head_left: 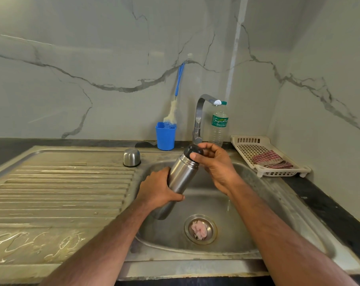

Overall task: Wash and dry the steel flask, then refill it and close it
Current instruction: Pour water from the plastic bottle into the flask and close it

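The steel flask (180, 178), tilted toward 1 o'clock over the sink (257, 182), is gripped by the left hand (158, 188) while its black stopper (193, 150) is pinched by the right hand (214, 162); washing, drying and refilling appear still ahead.

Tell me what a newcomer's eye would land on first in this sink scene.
First, the steel flask tilted over the sink, the left hand gripping its body while the right hand pinches its black stopper. Next, the blue cup holding a bottle brush by the tap.
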Tool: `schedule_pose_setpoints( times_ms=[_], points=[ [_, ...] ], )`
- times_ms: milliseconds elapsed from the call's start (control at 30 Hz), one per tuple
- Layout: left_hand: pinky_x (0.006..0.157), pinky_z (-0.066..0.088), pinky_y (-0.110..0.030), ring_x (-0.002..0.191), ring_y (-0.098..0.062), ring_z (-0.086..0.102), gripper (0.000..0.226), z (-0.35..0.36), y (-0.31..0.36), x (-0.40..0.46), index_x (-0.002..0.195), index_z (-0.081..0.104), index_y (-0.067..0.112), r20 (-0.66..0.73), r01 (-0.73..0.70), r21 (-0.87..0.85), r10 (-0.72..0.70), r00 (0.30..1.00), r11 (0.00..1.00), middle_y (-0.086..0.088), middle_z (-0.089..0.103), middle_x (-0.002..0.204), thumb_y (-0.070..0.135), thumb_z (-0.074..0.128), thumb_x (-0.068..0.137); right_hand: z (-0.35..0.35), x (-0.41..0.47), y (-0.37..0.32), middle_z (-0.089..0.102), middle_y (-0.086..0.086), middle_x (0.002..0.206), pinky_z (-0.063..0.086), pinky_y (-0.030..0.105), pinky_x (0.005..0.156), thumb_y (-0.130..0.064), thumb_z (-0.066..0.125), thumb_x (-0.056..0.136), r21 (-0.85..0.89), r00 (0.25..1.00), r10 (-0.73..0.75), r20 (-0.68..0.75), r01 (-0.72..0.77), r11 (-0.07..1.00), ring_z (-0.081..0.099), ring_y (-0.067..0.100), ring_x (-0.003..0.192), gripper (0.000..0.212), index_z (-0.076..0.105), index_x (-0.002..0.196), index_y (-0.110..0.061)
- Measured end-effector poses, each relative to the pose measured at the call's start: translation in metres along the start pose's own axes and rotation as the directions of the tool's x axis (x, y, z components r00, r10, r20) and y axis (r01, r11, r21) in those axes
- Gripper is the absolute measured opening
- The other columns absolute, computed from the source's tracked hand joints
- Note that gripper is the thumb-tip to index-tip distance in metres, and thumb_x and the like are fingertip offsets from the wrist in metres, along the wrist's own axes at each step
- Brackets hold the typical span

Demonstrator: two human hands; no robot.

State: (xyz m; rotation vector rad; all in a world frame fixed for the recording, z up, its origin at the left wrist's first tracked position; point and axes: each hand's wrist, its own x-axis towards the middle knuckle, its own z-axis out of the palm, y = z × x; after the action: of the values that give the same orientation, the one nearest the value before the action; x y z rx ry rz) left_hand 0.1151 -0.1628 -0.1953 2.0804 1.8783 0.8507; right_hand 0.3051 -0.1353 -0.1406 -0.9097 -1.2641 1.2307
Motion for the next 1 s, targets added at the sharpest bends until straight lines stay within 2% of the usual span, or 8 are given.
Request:
schedule_pose_setpoints(
  times_ms=[67,167,300,500,600,833,933,1000],
  points=[
    [0.090,0.058,-0.035,0.103,-0.012,0.063,0.090,0.000,0.000,0.000,0.136,0.051,0.025,-0.004,-0.016,0.023,0.016,1.000,1.000,0.003,0.065,0.127,0.051,0.092,0.060,0.007,-0.001,0.002,0.064,0.010,0.115,0.052,0.032,0.082,-0.026,0.094,0.064,-0.050,0.998,-0.022,-0.063,0.019,0.999,0.063,0.021,0.102,0.071,0.055,0.121,-0.011],
    [0.087,0.059,-0.035,0.099,-0.011,0.064,0.088,0.000,0.000,0.000,0.132,0.053,0.026,0.001,-0.018,0.009,0.018,1.000,1.000,0.005,0.066,0.123,0.053,0.092,0.058,0.007,-0.001,0.005,0.057,0.008,0.132,0.049,0.039,0.101,-0.043,0.091,0.063,-0.012,0.994,0.055,0.089,-0.054,0.998,0.058,0.020,0.118,0.085,0.048,0.134,-0.022],
    [0.087,0.059,-0.035,0.096,-0.009,0.063,0.091,-0.001,0.001,0.000,0.133,0.053,0.026,0.007,-0.002,-0.029,0.003,1.000,1.000,0.007,0.066,0.120,0.054,0.093,0.056,-0.009,-0.001,-0.002,0.063,0.009,0.138,0.045,0.044,0.106,-0.016,0.074,0.080,0.197,0.957,0.050,0.285,-0.110,0.974,0.060,0.023,0.121,0.061,0.057,0.139,-0.015],
    [0.082,0.056,-0.028,0.095,-0.008,0.062,0.088,-0.003,0.007,-0.002,0.132,0.054,0.026,0.005,-0.016,-0.012,0.016,1.000,1.000,0.007,0.065,0.119,0.054,0.092,0.059,0.005,-0.001,0.001,0.067,0.006,0.105,0.053,0.034,0.084,-0.035,0.095,0.056,-0.022,0.996,-0.038,-0.082,0.036,0.999,0.065,0.021,0.099,0.069,0.058,0.110,-0.013],
    [0.084,0.058,-0.031,0.096,-0.008,0.063,0.087,-0.003,0.008,-0.003,0.130,0.055,0.026,0.018,-0.012,-0.020,0.013,1.000,1.000,0.008,0.065,0.117,0.054,0.092,0.057,0.005,-0.001,0.003,0.060,0.005,0.122,0.050,0.040,0.094,-0.051,0.088,0.063,0.026,0.999,0.028,0.024,-0.028,0.999,0.059,0.022,0.112,0.079,0.053,0.125,-0.017],
    [0.098,0.056,-0.040,0.106,-0.007,0.064,0.092,-0.011,-0.002,-0.002,0.136,0.056,0.021,0.313,0.042,-0.309,0.060,0.948,0.950,0.009,0.066,0.118,0.035,0.099,0.056,-0.017,0.001,0.003,0.059,0.008,0.144,0.046,0.050,0.106,-0.009,0.066,0.087,0.217,0.919,0.000,0.393,-0.093,0.972,0.057,0.027,0.131,0.061,0.051,0.146,-0.013],
    [0.096,0.057,-0.039,0.106,-0.009,0.066,0.088,-0.010,-0.001,-0.004,0.132,0.057,0.023,0.326,0.037,-0.317,0.072,0.943,0.948,0.010,0.068,0.115,0.039,0.098,0.056,-0.014,0.002,0.001,0.066,0.007,0.136,0.052,0.043,0.102,-0.007,0.072,0.085,0.209,0.942,-0.016,0.334,-0.058,0.976,0.062,0.024,0.125,0.057,0.057,0.140,-0.011],
    [0.089,0.059,-0.035,0.099,-0.009,0.066,0.086,-0.007,0.004,-0.003,0.129,0.056,0.026,0.171,0.005,-0.171,0.025,0.985,0.985,0.012,0.066,0.112,0.050,0.094,0.056,-0.008,0.004,0.001,0.072,0.007,0.125,0.053,0.039,0.099,-0.009,0.078,0.075,0.206,0.984,0.007,0.177,-0.045,0.978,0.065,0.025,0.118,0.056,0.065,0.129,-0.011]
  ],
)
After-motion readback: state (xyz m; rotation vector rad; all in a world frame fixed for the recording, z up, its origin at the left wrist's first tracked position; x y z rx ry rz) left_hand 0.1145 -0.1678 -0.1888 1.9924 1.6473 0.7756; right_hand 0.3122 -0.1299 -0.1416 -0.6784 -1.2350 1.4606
